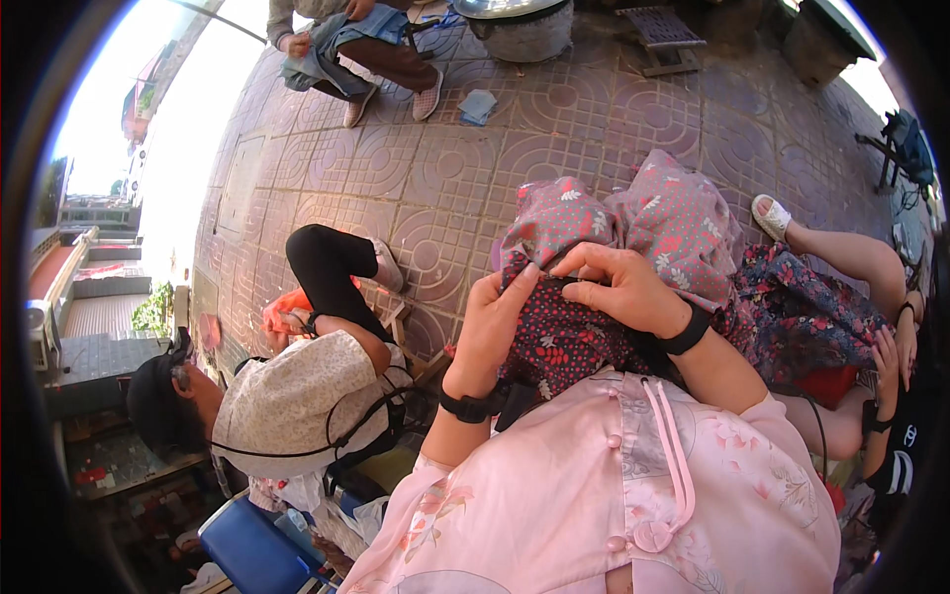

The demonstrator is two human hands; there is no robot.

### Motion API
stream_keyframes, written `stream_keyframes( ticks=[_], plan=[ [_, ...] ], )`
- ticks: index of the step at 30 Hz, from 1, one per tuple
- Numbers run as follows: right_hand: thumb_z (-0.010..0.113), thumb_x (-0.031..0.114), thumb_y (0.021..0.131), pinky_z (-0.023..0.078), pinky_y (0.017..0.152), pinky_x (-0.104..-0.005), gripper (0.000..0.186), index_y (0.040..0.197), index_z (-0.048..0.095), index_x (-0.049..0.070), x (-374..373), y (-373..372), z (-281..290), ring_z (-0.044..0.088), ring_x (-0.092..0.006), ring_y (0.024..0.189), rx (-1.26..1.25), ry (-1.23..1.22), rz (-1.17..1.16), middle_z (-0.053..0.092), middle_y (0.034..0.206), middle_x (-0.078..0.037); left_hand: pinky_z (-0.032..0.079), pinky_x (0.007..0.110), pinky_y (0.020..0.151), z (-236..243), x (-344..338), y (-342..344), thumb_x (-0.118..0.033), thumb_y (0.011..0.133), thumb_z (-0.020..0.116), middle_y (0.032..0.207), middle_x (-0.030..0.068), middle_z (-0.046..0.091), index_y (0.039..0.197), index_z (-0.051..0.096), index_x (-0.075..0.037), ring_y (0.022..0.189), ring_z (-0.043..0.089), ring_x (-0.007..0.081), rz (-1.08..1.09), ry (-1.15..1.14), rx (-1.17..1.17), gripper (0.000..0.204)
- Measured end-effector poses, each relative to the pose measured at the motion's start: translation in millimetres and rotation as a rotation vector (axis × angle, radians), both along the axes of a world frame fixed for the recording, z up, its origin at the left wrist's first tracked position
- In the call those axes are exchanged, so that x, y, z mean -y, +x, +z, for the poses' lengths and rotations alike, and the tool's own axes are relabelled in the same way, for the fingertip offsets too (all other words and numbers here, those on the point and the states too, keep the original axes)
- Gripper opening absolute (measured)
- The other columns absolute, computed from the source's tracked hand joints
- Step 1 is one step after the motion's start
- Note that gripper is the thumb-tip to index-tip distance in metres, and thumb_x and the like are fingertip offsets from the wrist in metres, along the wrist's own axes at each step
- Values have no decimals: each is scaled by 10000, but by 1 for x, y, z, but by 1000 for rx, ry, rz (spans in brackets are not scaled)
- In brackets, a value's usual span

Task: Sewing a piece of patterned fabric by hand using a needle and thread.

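Note:
A floral garment (633, 247), dark with red spots and with grey-pink patterned parts, lies bunched over my lap. My left hand (495, 322) grips its dark spotted fabric from the left, thumb on top. My right hand (618, 287) pinches the same fabric at a dark seam just to the right, fingers curled. Both wrists wear black bands. The two hands almost touch over the cloth.
A seated person in a pale patterned shirt and black cap (287, 396) works to my left, holding something orange (282, 309). Another person's leg and white sandal (772, 216) are at right. Patterned paving (475, 158), a metal pot (520, 30) and a further seated person (346, 49) lie beyond.

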State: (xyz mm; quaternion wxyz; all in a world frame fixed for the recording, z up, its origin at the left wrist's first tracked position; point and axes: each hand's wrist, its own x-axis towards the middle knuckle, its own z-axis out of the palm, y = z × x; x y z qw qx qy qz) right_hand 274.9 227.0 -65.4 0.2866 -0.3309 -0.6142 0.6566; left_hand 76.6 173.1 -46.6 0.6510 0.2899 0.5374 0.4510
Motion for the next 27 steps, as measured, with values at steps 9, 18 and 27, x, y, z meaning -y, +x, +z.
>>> stream_keyframes(
  ticks=[9,18,27],
  plan=[
    [682,79,879,383,565,-221,178,1053,655,54,-1,-1,-8,476,-21,609,-6,-33,-70,557,656,54,498,211,644,-2,-1,2,-194,998,568,834,10,696,975,691,-15,699,637,67,11,-5,23,218],
    [679,48,875,356,552,-201,217,1089,648,62,-4,6,2,473,-12,610,-7,-111,-119,561,717,52,489,227,674,-22,-1,-2,-216,1006,558,848,5,681,965,670,-44,732,621,68,73,-60,53,209],
    [716,79,846,472,675,-270,247,1077,647,22,2,15,14,573,-88,727,68,137,-116,634,794,-16,505,259,676,-17,-6,6,-226,996,576,821,13,673,933,649,-57,717,635,106,167,-109,200,195]
  ],
)
